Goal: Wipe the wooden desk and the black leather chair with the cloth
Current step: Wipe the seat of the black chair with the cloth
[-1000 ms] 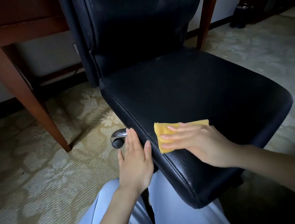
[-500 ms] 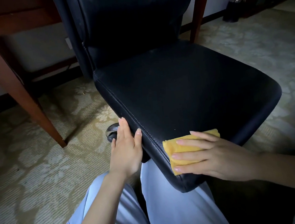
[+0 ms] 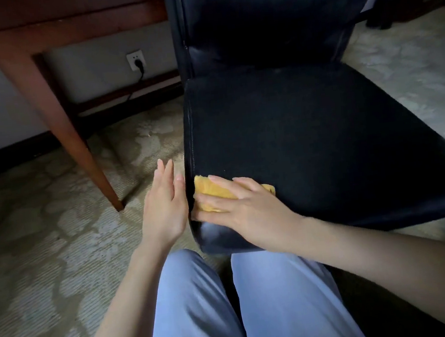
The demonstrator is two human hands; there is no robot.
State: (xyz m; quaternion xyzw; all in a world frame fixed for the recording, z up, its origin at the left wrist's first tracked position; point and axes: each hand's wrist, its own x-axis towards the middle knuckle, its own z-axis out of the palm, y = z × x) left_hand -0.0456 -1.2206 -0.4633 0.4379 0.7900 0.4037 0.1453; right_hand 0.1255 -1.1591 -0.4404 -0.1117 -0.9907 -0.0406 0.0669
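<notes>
Right hand (image 3: pixel 248 209) flat, fingers spread, pressing folded yellow cloth (image 3: pixel 216 194) onto seat corner of black leather chair (image 3: pixel 309 136). Left hand (image 3: pixel 164 202) open, empty, braced against seat edge just beside cloth. Cloth likely soft, light, bunches easily; hold by palm pressure. Leather looks slick. No readable writing.
</notes>
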